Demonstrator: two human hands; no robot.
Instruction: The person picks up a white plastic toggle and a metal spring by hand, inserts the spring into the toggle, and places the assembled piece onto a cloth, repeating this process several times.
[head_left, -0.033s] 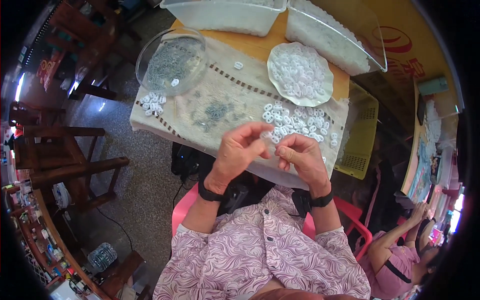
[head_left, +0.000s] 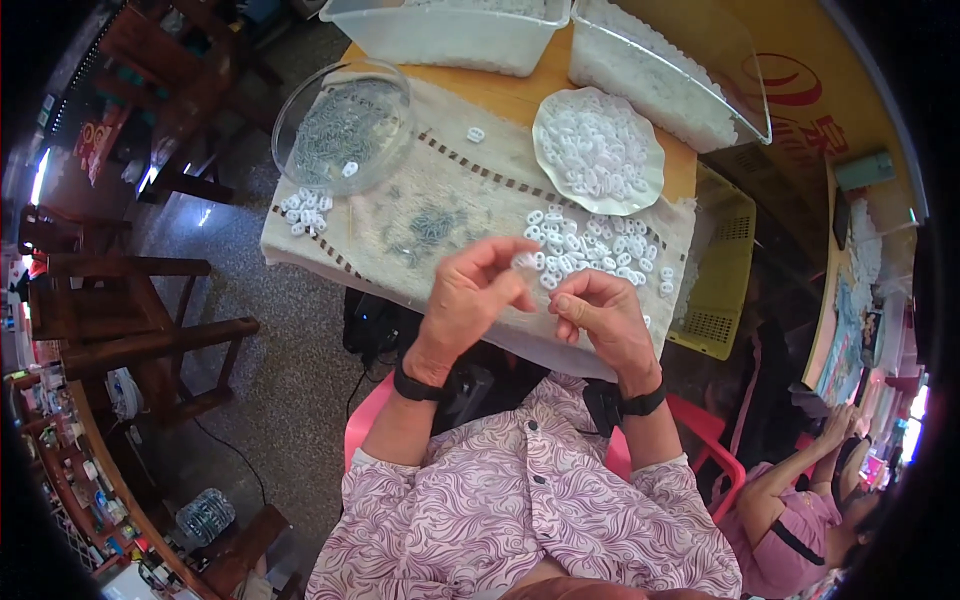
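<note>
My left hand (head_left: 468, 300) pinches a small white plastic piece with two holes (head_left: 525, 262), slightly blurred, between thumb and fingers above the cloth's near edge. Close by on its right, my right hand (head_left: 603, 312) has thumb and fingertips pressed together; anything between them is too small to make out. Just beyond the hands lies a loose spread of like white two-holed pieces (head_left: 590, 243). A small heap of thin grey metal pins (head_left: 432, 224) rests on the beige cloth (head_left: 370, 235), left of the spread. Farther left sits a smaller cluster of white pieces (head_left: 306, 210).
A clear round tub (head_left: 402, 150) of grey metal parts stands at the far left. A scalloped white plate (head_left: 655, 185) heaped with white pieces is at the far right. Two clear bins (head_left: 450, 45) line the back. A yellow crate (head_left: 722, 270) and another person (head_left: 785, 515) are to the right.
My left hand has shifted slightly left and away from me with the white piece, widening the gap between the hands. My right hand has hardly moved.
</note>
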